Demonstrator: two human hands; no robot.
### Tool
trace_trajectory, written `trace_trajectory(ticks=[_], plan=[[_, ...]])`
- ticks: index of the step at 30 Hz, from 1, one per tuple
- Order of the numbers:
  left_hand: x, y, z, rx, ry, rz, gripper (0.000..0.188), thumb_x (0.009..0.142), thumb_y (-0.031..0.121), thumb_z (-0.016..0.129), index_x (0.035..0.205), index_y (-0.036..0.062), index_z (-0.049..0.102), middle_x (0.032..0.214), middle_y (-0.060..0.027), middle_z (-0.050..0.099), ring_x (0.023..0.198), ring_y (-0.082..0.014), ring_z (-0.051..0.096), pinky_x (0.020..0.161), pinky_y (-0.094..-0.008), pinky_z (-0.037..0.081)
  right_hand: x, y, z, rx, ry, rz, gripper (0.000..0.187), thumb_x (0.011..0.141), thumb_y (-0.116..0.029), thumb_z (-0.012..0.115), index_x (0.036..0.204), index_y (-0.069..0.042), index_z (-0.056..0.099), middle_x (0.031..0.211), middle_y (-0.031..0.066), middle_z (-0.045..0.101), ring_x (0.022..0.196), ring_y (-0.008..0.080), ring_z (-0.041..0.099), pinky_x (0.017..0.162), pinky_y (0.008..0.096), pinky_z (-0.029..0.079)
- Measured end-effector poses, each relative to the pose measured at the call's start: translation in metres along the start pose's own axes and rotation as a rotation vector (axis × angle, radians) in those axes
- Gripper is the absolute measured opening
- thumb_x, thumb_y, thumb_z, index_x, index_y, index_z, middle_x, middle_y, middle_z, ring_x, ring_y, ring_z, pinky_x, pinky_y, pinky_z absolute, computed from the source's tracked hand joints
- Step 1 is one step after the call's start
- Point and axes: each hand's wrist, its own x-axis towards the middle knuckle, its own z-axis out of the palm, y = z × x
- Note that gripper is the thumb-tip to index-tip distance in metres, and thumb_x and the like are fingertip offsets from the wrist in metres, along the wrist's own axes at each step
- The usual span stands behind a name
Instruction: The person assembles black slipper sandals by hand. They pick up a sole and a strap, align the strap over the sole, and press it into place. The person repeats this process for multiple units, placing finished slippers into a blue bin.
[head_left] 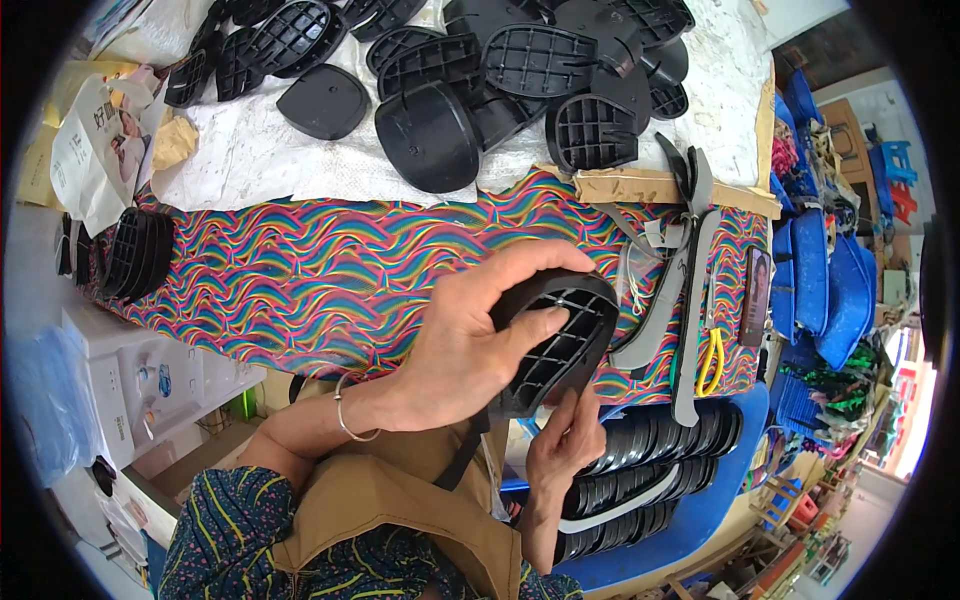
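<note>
A black shoe heel [592, 325], its ribbed hollow side turned up, is held above the patterned cloth in front of me. My left hand [460, 335] closes round its far and left side, the thumb pressing on the ribs and the fingers over the outer edge. At the near end, my right hand [568, 445] pinches the lower rim; part of its fingers is hidden behind the heel. Just right of the heel lie large grey-handled shears [690, 300] with dark blades. More black heels [430, 135] are heaped on a white sheet [230, 165] at the back.
A blue bin [745, 425] at the lower right holds rows of black heels. Yellow-handled scissors [711, 362] and a phone [755, 297] lie on the cloth's right side. Stacked heels [138, 255] stand at the left, above a white cabinet [130, 365]. A cardboard strip [670, 188] edges the sheet.
</note>
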Motion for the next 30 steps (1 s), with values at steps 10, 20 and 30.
trace_trajectory(ticks=[10, 20, 30], plan=[[-0.001, -0.008, 0.008, -0.075, 0.008, -0.035, 0.032, 0.088, -0.001, 0.063, 0.120, 0.0008, 0.062, 0.111, -0.0095, 0.068, 0.100, -0.0149, 0.066, 0.086, -0.0271, 0.052, -0.012, -0.036, -0.001, 0.281, -0.125, 0.377, 0.025, 0.101, -0.007, 0.052, 0.120, 0.006, 0.062, 0.085, -0.0013, 0.064, 0.072, 0.0031, 0.049, 0.060, 0.0201, 0.040], [-0.008, -0.013, 0.013, 0.129, 0.005, 0.170, 0.034, 0.089, -0.003, 0.062, 0.122, 0.0032, 0.059, 0.108, -0.0146, 0.069, 0.088, -0.0203, 0.072, 0.072, -0.0300, 0.057, -0.012, -0.034, -0.013, 0.511, -0.267, 0.492, 0.030, 0.102, -0.005, 0.049, 0.129, 0.007, 0.055, 0.106, 0.0049, 0.066, 0.092, 0.0073, 0.059, 0.080, 0.0234, 0.049], [-0.009, -0.016, 0.008, 0.278, -0.022, 0.441, 0.030, 0.086, -0.002, 0.065, 0.115, -0.0043, 0.062, 0.102, -0.0164, 0.072, 0.085, -0.0257, 0.073, 0.069, -0.0325, 0.057, 0.002, -0.031, -0.027, 0.956, -0.423, 0.638, 0.040, 0.101, -0.002, 0.047, 0.139, 0.010, 0.042, 0.124, 0.0121, 0.060, 0.108, 0.0146, 0.060, 0.093, 0.0311, 0.051]])
